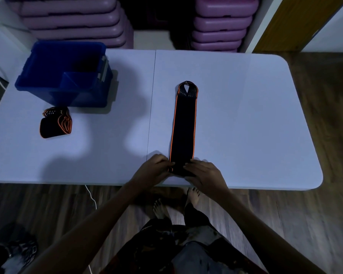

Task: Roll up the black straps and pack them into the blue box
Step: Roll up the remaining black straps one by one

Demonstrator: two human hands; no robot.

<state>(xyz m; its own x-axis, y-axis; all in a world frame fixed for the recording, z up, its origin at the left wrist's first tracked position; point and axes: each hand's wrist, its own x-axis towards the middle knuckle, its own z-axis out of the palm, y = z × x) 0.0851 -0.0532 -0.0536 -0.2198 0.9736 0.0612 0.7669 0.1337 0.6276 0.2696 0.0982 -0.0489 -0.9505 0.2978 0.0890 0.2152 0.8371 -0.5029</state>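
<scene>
A black strap with orange edges [183, 125] lies flat and straight on the white table [255, 115], running away from me, its looped end at the far side. My left hand [155, 167] and my right hand [203, 173] both pinch its near end by the table's front edge, where the end looks folded over. A second black strap [55, 123] sits loosely rolled on the left of the table, in front of the blue box [38, 80]. The blue box stands open at the far left; its inside is dark.
Stacks of purple plastic cases [71, 18] stand behind the table. A wooden door panel [297, 22] is at the far right. A white cable [91, 196] hangs below the table's front edge. My bare feet [160, 210] are on the wooden floor.
</scene>
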